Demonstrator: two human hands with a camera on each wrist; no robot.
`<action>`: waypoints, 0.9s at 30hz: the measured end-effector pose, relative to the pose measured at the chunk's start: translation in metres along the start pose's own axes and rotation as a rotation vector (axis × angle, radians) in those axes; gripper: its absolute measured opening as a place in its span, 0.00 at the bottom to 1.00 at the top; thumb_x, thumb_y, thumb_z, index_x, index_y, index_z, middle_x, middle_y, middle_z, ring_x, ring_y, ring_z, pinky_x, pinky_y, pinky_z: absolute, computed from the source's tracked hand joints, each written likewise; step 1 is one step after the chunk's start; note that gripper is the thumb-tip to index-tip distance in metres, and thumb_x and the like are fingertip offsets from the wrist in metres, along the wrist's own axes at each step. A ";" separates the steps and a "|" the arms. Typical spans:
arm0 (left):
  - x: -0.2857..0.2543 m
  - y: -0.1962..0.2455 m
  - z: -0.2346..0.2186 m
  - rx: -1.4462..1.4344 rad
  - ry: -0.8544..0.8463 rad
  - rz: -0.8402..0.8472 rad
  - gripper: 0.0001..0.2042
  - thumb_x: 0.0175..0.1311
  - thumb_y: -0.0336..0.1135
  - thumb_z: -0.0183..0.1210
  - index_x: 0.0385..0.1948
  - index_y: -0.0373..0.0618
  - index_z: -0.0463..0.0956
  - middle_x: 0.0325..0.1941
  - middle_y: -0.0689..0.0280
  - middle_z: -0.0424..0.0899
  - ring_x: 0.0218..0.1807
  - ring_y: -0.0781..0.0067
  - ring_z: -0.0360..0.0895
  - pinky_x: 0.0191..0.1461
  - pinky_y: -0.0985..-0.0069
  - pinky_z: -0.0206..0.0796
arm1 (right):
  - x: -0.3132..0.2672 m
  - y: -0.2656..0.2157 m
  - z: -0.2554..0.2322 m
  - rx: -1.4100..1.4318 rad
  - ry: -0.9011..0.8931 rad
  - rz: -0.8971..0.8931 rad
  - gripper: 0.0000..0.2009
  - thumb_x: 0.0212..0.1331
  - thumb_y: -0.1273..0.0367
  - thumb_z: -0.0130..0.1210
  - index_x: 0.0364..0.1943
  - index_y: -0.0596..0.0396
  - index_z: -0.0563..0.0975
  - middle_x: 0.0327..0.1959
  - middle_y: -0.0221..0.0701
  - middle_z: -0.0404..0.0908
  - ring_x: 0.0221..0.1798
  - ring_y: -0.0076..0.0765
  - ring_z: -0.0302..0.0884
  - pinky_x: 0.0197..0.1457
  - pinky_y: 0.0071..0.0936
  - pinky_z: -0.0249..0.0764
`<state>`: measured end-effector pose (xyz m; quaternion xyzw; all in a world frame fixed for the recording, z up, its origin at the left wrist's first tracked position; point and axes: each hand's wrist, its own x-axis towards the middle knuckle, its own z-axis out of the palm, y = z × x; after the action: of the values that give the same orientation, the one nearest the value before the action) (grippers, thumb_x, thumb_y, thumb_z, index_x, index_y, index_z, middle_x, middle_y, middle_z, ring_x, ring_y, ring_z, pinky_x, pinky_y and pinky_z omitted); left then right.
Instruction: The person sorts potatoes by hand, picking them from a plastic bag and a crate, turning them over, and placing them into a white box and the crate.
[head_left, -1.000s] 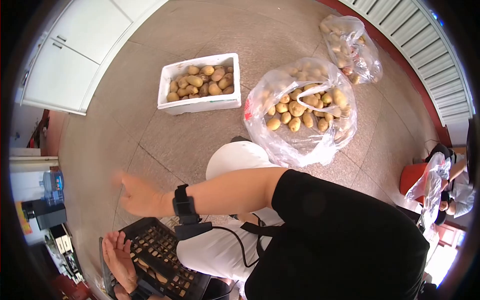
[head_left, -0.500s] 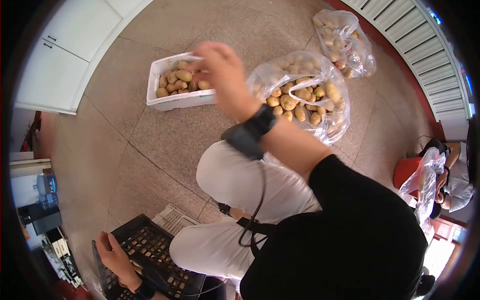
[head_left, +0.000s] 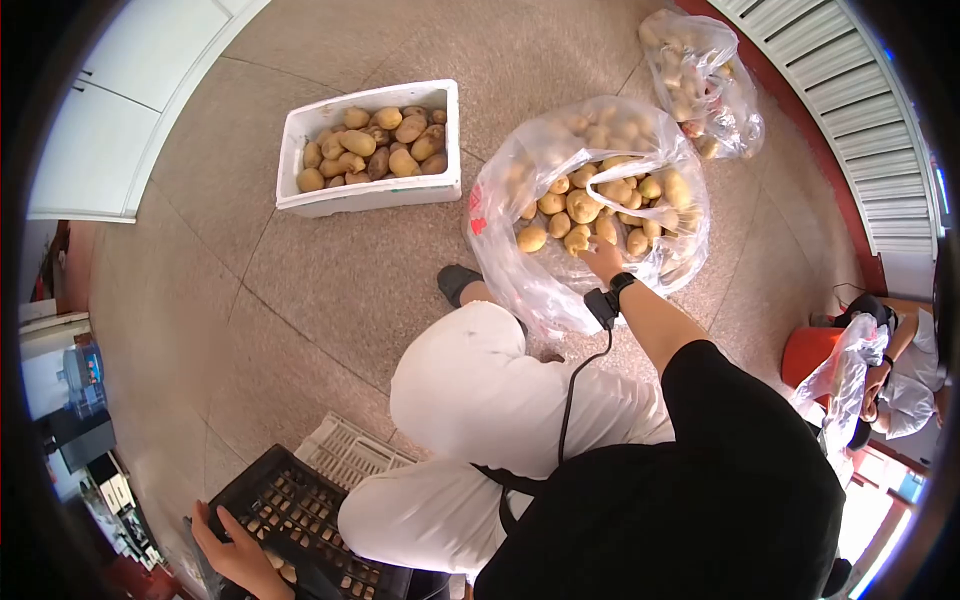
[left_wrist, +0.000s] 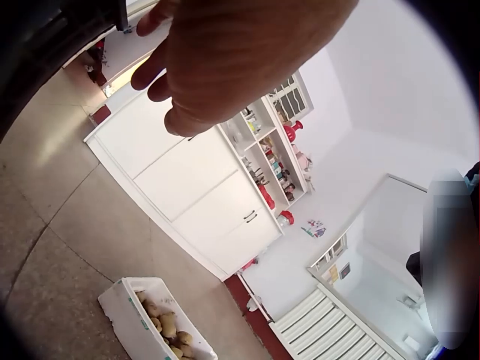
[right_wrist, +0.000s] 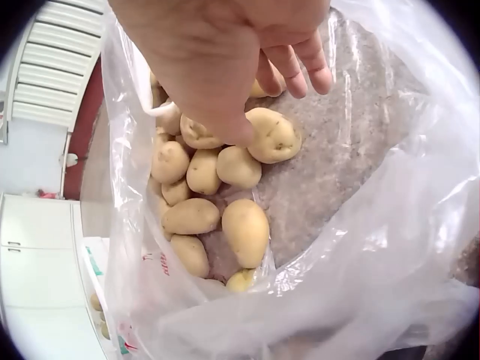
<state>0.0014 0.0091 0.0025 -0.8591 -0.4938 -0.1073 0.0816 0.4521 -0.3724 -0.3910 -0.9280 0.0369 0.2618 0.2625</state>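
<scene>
A clear plastic bag [head_left: 500,262] of potatoes lies spread on the floor, its mouth facing up. My right hand [head_left: 603,260] reaches over its near side, fingertips at a potato [head_left: 577,240]. In the right wrist view the thumb of my right hand [right_wrist: 217,82] lies against a knobbly potato [right_wrist: 274,136], while the other fingers extend loosely. My left hand [head_left: 240,555] is held with fingers apart over a black slotted plastic crate [head_left: 310,505]; tan shapes show through its openings. In the left wrist view my left hand [left_wrist: 240,60] holds nothing.
A white foam box [head_left: 370,200] of potatoes stands left of the bag. A second bag of potatoes [head_left: 700,85] lies by the far wall. A white crate [head_left: 345,450] sits beside my knee. Another person [head_left: 910,360] is at the right, near a red bucket [head_left: 808,352].
My right hand swung from beside the black crate, passed in front of the foam box, and came down to the potatoes in the open bag. My left hand stayed by the crate.
</scene>
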 end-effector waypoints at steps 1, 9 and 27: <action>0.000 0.004 -0.002 -0.032 0.001 -0.001 0.15 0.63 0.30 0.51 0.49 0.34 0.69 0.46 0.53 0.77 0.49 0.62 0.75 0.53 0.71 0.64 | 0.007 -0.003 0.006 0.003 0.053 -0.074 0.26 0.43 0.58 0.60 0.49 0.51 0.73 0.45 0.42 0.77 0.48 0.43 0.74 0.51 0.35 0.68; 0.002 -0.001 0.003 0.001 -0.051 -0.093 0.15 0.65 0.31 0.50 0.51 0.34 0.68 0.47 0.53 0.76 0.49 0.63 0.74 0.53 0.73 0.65 | 0.073 -0.015 0.046 0.002 -0.041 0.075 0.30 0.41 0.59 0.61 0.53 0.49 0.71 0.44 0.40 0.77 0.46 0.39 0.76 0.48 0.30 0.71; 0.014 0.031 -0.001 0.026 0.021 0.071 0.14 0.60 0.32 0.57 0.42 0.30 0.72 0.39 0.52 0.80 0.37 0.62 0.78 0.43 0.72 0.73 | 0.052 0.060 0.036 0.395 0.514 0.520 0.24 0.40 0.61 0.59 0.42 0.59 0.68 0.37 0.43 0.76 0.38 0.41 0.75 0.41 0.35 0.72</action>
<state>0.0349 0.0056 0.0060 -0.8738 -0.4633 -0.1069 0.1016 0.4675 -0.4025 -0.4715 -0.8548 0.3837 0.0671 0.3429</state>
